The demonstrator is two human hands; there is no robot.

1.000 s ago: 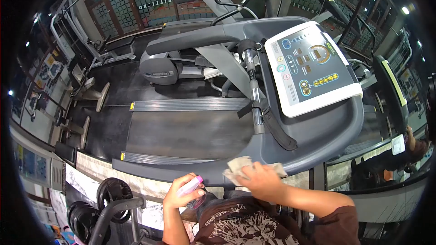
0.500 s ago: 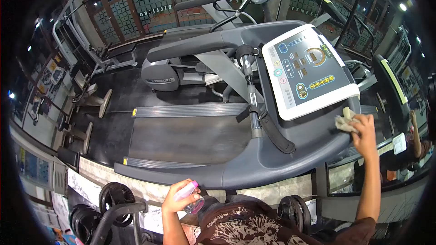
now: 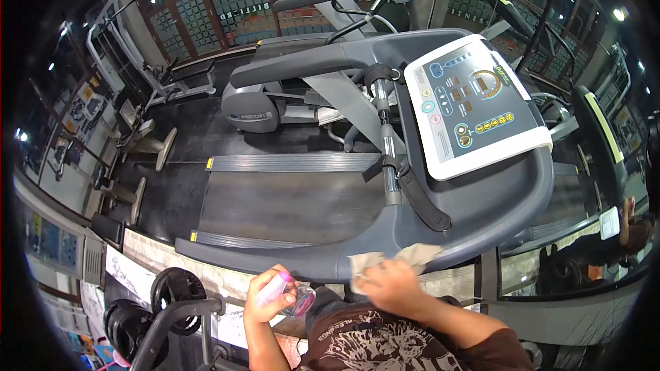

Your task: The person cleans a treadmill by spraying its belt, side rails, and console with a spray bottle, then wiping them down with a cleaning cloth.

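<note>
Grey moulded plastic fills the view: the treadmill (image 3: 474,213), its smooth curved rail sweeping round a ribbed black belt (image 3: 289,206). Glossy white console (image 3: 474,106), flat and tilted, printed buttons. Down at the near rail, the right hand (image 3: 388,285) presses a crumpled pale cloth (image 3: 395,260) flat against the rail's edge, fingers bunched over it. The left hand (image 3: 265,299) is wrapped round a small clear spray bottle (image 3: 289,295) with a pink top, held just off the rail; whether a finger sits on the trigger I can't quite tell. Risks, as I judge them: spray drifting onto the console electronics, or the cloth slipping off that rounded rail onto the belt.
</note>
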